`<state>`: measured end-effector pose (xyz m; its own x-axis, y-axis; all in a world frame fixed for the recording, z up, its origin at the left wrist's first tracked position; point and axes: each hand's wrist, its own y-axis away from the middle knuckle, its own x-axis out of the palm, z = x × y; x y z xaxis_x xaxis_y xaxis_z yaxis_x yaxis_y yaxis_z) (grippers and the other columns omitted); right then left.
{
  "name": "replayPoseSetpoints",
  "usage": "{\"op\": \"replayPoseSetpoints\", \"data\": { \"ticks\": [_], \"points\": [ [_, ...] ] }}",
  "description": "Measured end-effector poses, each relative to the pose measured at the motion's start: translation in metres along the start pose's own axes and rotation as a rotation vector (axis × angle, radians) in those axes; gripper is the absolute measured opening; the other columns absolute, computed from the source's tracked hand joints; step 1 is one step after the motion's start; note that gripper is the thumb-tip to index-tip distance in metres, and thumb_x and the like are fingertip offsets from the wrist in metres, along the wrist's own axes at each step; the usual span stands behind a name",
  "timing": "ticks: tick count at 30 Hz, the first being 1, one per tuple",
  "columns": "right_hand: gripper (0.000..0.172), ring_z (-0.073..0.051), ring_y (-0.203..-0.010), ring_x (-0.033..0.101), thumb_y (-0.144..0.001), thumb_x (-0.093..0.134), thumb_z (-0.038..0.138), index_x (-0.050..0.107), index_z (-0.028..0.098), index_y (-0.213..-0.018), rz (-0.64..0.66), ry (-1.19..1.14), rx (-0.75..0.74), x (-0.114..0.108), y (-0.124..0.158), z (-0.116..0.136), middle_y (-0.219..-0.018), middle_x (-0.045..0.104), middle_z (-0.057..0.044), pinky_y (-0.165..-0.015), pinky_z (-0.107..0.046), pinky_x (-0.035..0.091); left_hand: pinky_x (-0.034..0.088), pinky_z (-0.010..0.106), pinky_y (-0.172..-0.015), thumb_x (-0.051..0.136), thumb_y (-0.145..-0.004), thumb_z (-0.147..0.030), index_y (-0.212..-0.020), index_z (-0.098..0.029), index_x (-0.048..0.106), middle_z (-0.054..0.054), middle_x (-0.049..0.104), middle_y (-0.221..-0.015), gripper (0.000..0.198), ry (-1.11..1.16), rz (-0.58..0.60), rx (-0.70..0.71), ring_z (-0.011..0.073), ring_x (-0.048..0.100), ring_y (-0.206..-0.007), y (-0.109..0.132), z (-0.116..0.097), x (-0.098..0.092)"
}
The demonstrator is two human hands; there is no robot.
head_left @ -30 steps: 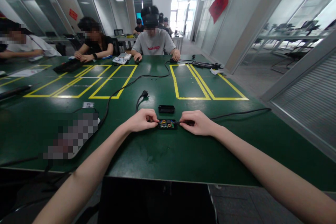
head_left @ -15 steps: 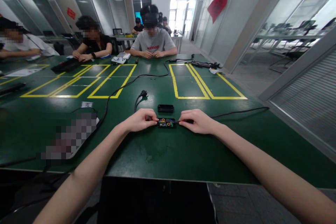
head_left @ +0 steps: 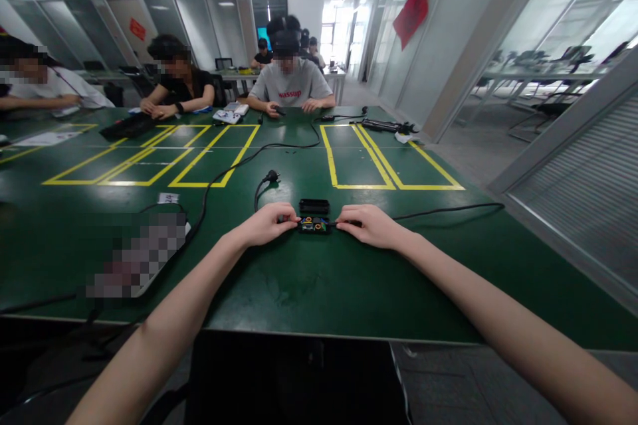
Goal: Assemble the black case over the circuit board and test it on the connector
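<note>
A small open black adapter case (head_left: pixel 314 228) with a circuit board and copper-coloured coils in it lies on the green table in front of me. At its left end, my left hand (head_left: pixel 272 222) is closed in a pinch on a black cord, mostly hidden by the fingers. My right hand (head_left: pixel 369 226) pinches the black cable (head_left: pixel 448 208) where it enters the right end. Just behind the case sits its matching black cover (head_left: pixel 314 206), hollow side showing. A black plug (head_left: pixel 270 176) lies beyond my left hand, its cord curving down behind that hand.
A long black cable (head_left: pixel 239 163) crosses the table (head_left: pixel 309 292) toward a pixelated flat object (head_left: pixel 144 255) at left. Yellow tape rectangles (head_left: pixel 356 186) mark the far half. Co-workers sit opposite; one person (head_left: pixel 290 83) holds something dark. A dark tool-like object (head_left: pixel 386 126) lies far right.
My hands and the open case have shifted slightly up and left in view, with the grip unchanged. The person opposite now holds a dark object in one hand.
</note>
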<state>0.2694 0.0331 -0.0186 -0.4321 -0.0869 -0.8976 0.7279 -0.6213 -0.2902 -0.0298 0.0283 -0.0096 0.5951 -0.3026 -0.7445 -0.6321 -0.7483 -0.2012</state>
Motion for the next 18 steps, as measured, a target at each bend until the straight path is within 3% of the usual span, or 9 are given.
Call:
{"op": "replayPoseSetpoints", "data": {
  "ticks": [5, 8, 11, 15, 18],
  "points": [
    [0.023, -0.017, -0.074, 0.063, -0.100, 0.054, 0.027, 0.072, 0.020, -0.087, -0.004, 0.041, -0.010, 0.003, 0.001, 0.000, -0.086, 0.069, -0.006, -0.068, -0.026, 0.045, 0.046, 0.029, -0.079, 0.058, -0.092, -0.030, -0.075, -0.018, 0.062, 0.003, 0.065, -0.084, 0.021, 0.010, -0.004, -0.003, 0.0175, 0.060, -0.082, 0.001, 0.000, 0.001],
    [0.023, -0.018, -0.076, 0.064, -0.099, 0.054, 0.028, 0.073, 0.020, -0.088, -0.043, 0.032, -0.014, 0.004, 0.003, -0.001, -0.088, 0.069, -0.006, -0.070, -0.028, 0.047, 0.046, 0.027, -0.075, 0.060, -0.090, -0.030, -0.075, -0.017, 0.065, 0.003, 0.067, -0.084, 0.020, 0.006, -0.064, -0.028, 0.0161, 0.060, -0.078, 0.001, 0.000, 0.004],
    [0.026, -0.021, -0.088, 0.066, -0.099, 0.055, 0.031, 0.075, 0.021, -0.087, -0.108, -0.023, -0.033, 0.006, 0.001, -0.004, -0.095, 0.071, -0.008, -0.082, -0.034, 0.051, 0.047, 0.027, -0.073, 0.061, -0.089, -0.029, -0.077, -0.017, 0.071, 0.004, 0.070, -0.084, 0.020, -0.031, -0.160, -0.076, 0.0164, 0.061, -0.076, -0.001, 0.000, 0.010],
    [0.028, -0.027, -0.102, 0.064, -0.100, 0.053, 0.032, 0.078, 0.022, -0.110, -0.185, -0.013, 0.096, 0.014, -0.004, -0.008, -0.110, 0.073, -0.012, -0.094, -0.046, 0.050, 0.049, 0.033, -0.083, 0.059, -0.091, -0.029, -0.091, -0.018, 0.077, 0.007, 0.072, -0.090, 0.021, -0.185, -0.360, -0.202, 0.0215, 0.064, -0.089, -0.007, 0.002, 0.018],
    [0.034, -0.030, -0.113, 0.061, -0.099, 0.054, 0.030, 0.072, 0.020, -0.125, -0.187, -0.020, 0.215, 0.024, -0.008, -0.007, -0.124, 0.070, -0.015, -0.100, -0.053, 0.048, 0.050, 0.035, -0.087, 0.061, -0.091, -0.032, -0.096, -0.018, 0.080, 0.009, 0.072, -0.095, 0.024, -0.229, -0.358, -0.273, 0.0243, 0.064, -0.097, -0.013, 0.004, 0.023]
  ]
}}
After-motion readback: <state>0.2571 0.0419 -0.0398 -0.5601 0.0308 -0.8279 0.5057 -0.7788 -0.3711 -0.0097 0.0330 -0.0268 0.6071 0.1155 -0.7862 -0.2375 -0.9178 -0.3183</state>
